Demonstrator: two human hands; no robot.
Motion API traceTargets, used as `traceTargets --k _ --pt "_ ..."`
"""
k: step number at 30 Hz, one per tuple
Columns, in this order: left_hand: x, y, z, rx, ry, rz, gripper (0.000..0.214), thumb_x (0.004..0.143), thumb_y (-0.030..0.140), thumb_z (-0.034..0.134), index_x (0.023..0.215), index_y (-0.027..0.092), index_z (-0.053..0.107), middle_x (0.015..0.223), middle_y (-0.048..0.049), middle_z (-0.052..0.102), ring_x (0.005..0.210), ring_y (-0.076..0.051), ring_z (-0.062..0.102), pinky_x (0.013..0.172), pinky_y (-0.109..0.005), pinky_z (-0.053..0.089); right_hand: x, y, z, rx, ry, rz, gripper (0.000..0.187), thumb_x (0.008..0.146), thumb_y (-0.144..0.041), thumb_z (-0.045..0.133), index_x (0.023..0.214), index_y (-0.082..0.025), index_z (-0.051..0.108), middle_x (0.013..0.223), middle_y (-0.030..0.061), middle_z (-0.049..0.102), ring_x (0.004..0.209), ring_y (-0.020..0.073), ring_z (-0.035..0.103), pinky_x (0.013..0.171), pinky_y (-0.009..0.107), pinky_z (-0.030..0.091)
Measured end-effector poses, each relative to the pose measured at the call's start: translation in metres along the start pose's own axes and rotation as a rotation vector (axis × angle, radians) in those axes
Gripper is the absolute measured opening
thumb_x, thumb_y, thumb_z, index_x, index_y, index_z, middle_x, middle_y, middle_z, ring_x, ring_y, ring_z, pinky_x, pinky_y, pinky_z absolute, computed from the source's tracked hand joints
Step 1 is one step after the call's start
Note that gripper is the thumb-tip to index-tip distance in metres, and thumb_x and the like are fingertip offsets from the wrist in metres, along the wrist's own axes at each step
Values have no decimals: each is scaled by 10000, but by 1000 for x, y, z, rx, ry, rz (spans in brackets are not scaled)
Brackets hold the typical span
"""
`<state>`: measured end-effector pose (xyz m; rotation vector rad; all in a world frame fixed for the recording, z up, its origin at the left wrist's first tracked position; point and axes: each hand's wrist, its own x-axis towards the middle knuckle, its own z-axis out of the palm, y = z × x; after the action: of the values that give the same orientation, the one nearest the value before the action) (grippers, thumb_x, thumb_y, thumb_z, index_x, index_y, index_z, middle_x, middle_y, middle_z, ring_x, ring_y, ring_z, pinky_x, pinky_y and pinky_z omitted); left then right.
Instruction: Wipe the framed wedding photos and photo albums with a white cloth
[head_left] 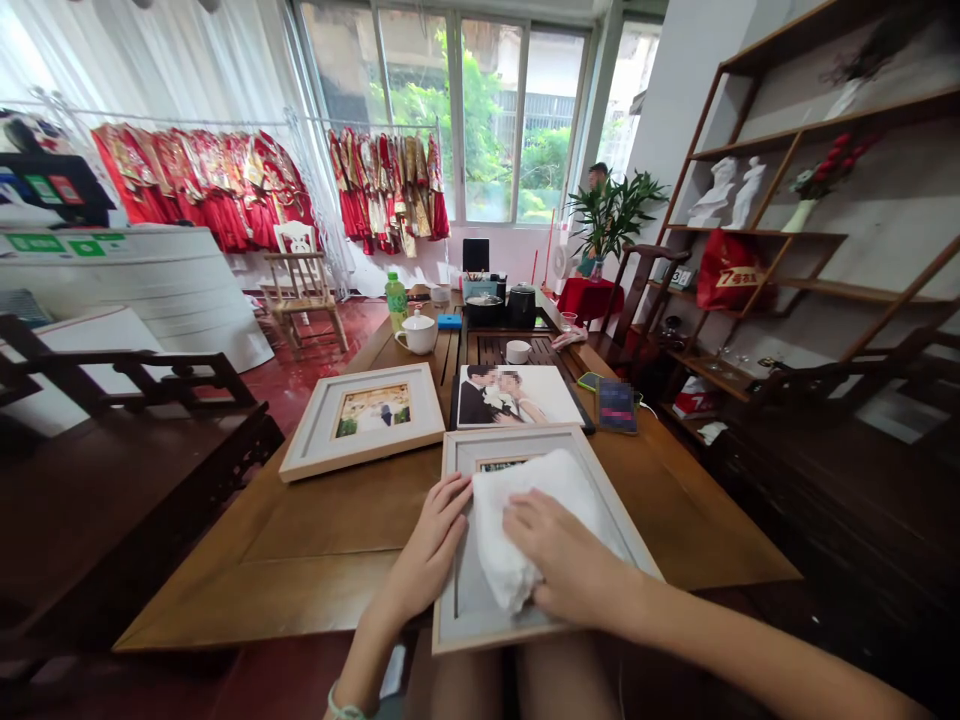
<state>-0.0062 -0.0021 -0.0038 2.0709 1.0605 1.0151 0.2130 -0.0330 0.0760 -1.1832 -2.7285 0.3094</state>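
Observation:
Nearest to me a light wooden picture frame lies at the front of the table, its near end reaching past the table edge over my lap. My left hand grips its left side, fingers over the rim. A folded white cloth covers much of the frame's face and hides most of the picture in it. With bent fingers, my right hand holds the cloth against the frame. Another framed photo lies to the left, and an unframed couple photo panel lies just behind the frame.
On the wooden table stand a white lidded cup, a green bottle, a small white bowl and a black kettle. A phone lies at the right. Dark wooden chairs flank the table; shelves rise on the right.

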Motion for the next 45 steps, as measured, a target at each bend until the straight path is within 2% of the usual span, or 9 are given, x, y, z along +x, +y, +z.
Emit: traceTargets --k 4,7,14,21,24,28,34,39,45 --pt "-2 1 -1 -1 -8 -4 429 989 314 321 1399 289 442 1482 -71 400 1420 -240 245 1187 -542 176 -23 -22 -13 150 -122 -117 361 633 -113 580 992 -113 617 1067 139 651 1192 275 504 1054 339 368" --pt "-2 2 -1 14 -11 -25 421 979 322 361 1389 308 456 1487 -61 399 1425 -249 243 1184 -548 176 -36 -14 -21 203 -189 -163 436 657 -112 597 1092 -122 610 1147 142 645 1254 262 470 1069 335 356" --pt "-3 3 -3 31 -34 -12 443 965 287 375 1402 327 437 1493 -52 401 1430 -267 246 1174 -548 215 -19 56 -18 72 -29 -101 575 737 -96 549 1306 -175 518 1313 127 579 1372 258 340 1141 462 248" --pt "-5 5 -5 48 -62 -53 467 970 285 352 1432 351 376 1518 -29 360 1438 -276 222 1172 -571 201 28 111 -9 -138 201 -86 387 722 -48 521 1094 -116 606 1419 147 484 1400 295 273 1157 537 156" --pt "-6 3 -4 50 -69 -61 472 974 279 336 1438 356 362 1524 -30 348 1440 -281 212 1166 -582 210 30 104 -13 -38 102 -144 557 644 -58 558 1197 -118 571 1398 142 509 1402 287 279 1163 517 171" --pt "-6 3 -2 49 -59 -67 477 972 271 335 1441 357 355 1527 -28 336 1442 -276 206 1168 -572 223 2 76 -25 119 -55 -152 712 623 -76 558 1331 -114 498 1389 167 512 1390 276 318 1154 488 230" --pt "-6 5 -3 69 -45 -53 483 967 256 349 1438 362 361 1520 -21 352 1434 -281 223 1166 -563 241 -55 48 -8 336 -158 -230 465 798 -50 530 1196 -270 626 1194 48 683 1332 224 426 1154 443 267" --pt "-5 8 -5 72 -74 -48 488 972 254 328 1448 363 338 1526 -17 341 1439 -281 203 1169 -585 202 -79 63 3 228 -17 -124 401 863 -60 491 1172 -269 638 1150 40 706 1242 213 533 1134 426 319" --pt "-5 10 -5 52 -57 -45 478 970 251 331 1436 353 368 1519 -21 356 1437 -282 217 1168 -575 221 -84 91 1 -68 347 138 452 784 -81 491 1224 -166 547 1299 137 602 1302 284 463 1091 519 370"
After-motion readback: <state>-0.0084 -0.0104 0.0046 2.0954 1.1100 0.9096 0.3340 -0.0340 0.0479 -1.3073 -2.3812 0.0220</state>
